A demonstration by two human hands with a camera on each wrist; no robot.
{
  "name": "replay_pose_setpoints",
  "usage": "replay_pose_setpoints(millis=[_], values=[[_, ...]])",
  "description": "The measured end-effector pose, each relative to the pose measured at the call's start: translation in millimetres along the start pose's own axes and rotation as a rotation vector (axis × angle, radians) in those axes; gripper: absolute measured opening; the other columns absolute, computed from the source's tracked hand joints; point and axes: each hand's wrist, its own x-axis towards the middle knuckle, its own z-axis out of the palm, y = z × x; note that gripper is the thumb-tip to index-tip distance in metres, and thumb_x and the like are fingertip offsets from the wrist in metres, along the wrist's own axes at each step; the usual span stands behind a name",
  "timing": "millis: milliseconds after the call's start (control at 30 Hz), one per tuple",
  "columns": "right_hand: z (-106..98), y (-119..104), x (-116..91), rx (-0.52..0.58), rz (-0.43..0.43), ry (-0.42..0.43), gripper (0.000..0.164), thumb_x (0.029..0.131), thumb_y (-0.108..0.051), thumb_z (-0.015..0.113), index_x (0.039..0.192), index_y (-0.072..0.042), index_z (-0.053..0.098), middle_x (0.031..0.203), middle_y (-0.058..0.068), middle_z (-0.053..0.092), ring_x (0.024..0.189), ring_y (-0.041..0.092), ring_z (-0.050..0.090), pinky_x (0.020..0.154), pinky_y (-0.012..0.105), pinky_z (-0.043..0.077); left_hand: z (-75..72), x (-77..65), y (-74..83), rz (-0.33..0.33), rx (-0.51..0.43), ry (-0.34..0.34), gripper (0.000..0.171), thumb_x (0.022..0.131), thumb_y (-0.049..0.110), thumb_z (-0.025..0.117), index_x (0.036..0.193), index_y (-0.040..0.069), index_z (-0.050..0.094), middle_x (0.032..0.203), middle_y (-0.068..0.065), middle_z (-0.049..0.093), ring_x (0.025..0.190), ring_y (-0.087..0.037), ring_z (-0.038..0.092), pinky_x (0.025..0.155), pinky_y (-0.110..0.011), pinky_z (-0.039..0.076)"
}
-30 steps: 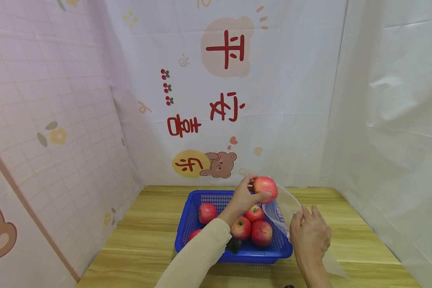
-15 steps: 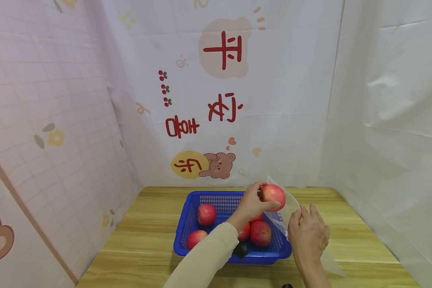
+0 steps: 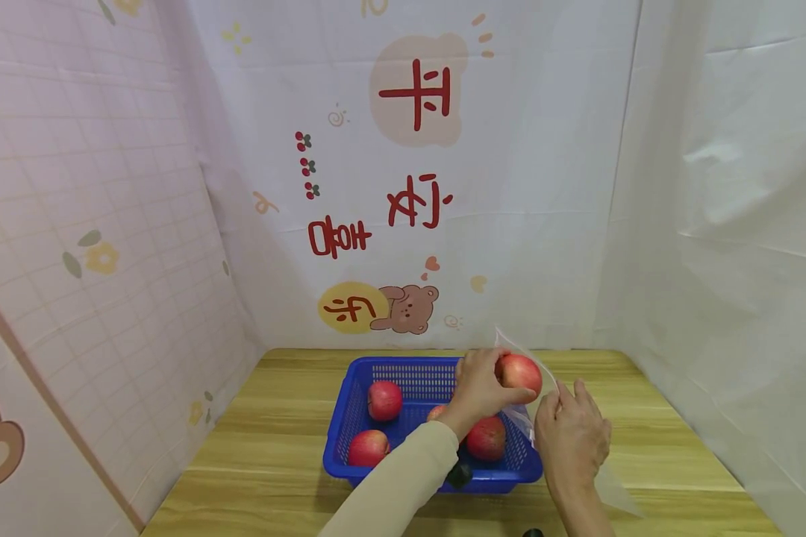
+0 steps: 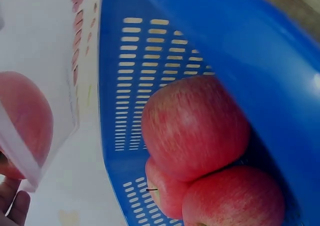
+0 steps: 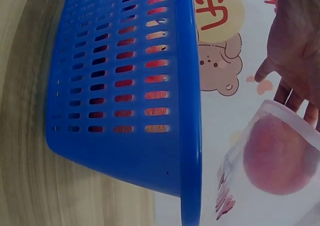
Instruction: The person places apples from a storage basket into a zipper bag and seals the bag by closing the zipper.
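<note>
In the head view my left hand (image 3: pixel 478 388) grips a red apple (image 3: pixel 522 375) at the mouth of a clear plastic bag (image 3: pixel 614 488). The right wrist view shows the apple (image 5: pixel 280 156) through the bag's film, below the rim, with the left hand's fingers just above that rim. My right hand (image 3: pixel 574 440) pinches the bag's edge and holds its mouth tilted toward the apple. Left of the bag stands a blue plastic basket (image 3: pixel 336 429) with several more apples in it, partly hidden by the left arm.
Two apples, one at the back (image 3: pixel 384 400) and one at the front (image 3: pixel 368 447), lie at the basket's left side. A small black object (image 3: pixel 533 532) shows at the table's near edge. White printed curtains (image 3: pixel 530 186) hang behind and beside the wooden table (image 3: pixel 262 477).
My left hand has moved right and slightly down with the apple, bringing it from over the basket to the bag's mouth. The right hand has stayed nearly in place.
</note>
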Motion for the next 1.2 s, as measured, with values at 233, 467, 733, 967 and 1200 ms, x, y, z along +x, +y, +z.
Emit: replay_pose_setpoints(millis=[233, 467, 733, 967, 1200], values=[[0.5, -2.1, -0.3, 0.004, 0.003, 0.012, 0.037, 0.099, -0.017, 0.044, 0.119, 0.001, 0.07, 0.132, 0.027, 0.057, 0.118, 0.045, 0.056, 0.091, 0.07, 0.036, 6.7, -3.0, 8.4, -0.038, 0.148, -0.021, 0.07, 0.071, 0.054, 0.084, 0.131, 0.029, 0.06, 0.126, 0.008, 0.059, 0.128, -0.019, 0.044, 0.115, -0.059, 0.016], [0.6, -1.9, 0.0, -0.004, -0.014, 0.025, 0.035, 0.098, -0.016, 0.047, 0.117, 0.002, 0.07, 0.131, 0.027, 0.058, 0.117, 0.046, 0.057, 0.089, 0.069, 0.038, 8.0, -7.4, 10.7, -0.037, 0.186, -0.033, 0.072, 0.074, 0.053, 0.083, 0.136, 0.029, 0.058, 0.135, 0.003, 0.056, 0.136, -0.024, 0.039, 0.114, -0.064, 0.011], [1.3, 1.6, 1.5, -0.009, -0.021, 0.025, 0.032, 0.098, -0.014, 0.049, 0.113, 0.003, 0.072, 0.13, 0.026, 0.059, 0.116, 0.047, 0.057, 0.091, 0.072, 0.037, 0.4, -3.6, 3.6, 0.001, 0.14, -0.054, 0.065, 0.079, 0.052, 0.079, 0.137, 0.027, 0.059, 0.138, 0.002, 0.053, 0.137, -0.023, 0.037, 0.114, -0.064, 0.012], [1.1, 2.8, 1.9, 0.02, 0.006, 0.032, 0.034, 0.099, -0.016, 0.045, 0.112, 0.001, 0.072, 0.132, 0.024, 0.059, 0.118, 0.045, 0.057, 0.094, 0.072, 0.035, -3.6, -4.1, -4.6, 0.037, 0.212, -0.085, 0.054, 0.077, 0.045, 0.082, 0.126, 0.026, 0.068, 0.123, 0.008, 0.064, 0.117, -0.016, 0.052, 0.105, -0.046, 0.033], [2.4, 2.3, 0.9, 0.027, 0.005, 0.047, 0.034, 0.099, -0.017, 0.047, 0.113, 0.0, 0.072, 0.131, 0.024, 0.059, 0.116, 0.046, 0.058, 0.092, 0.069, 0.037, -2.0, -8.3, -9.0, 0.059, 0.225, -0.133, 0.05, 0.074, 0.042, 0.084, 0.119, 0.024, 0.071, 0.108, 0.013, 0.07, 0.096, -0.005, 0.061, 0.086, -0.031, 0.039]])
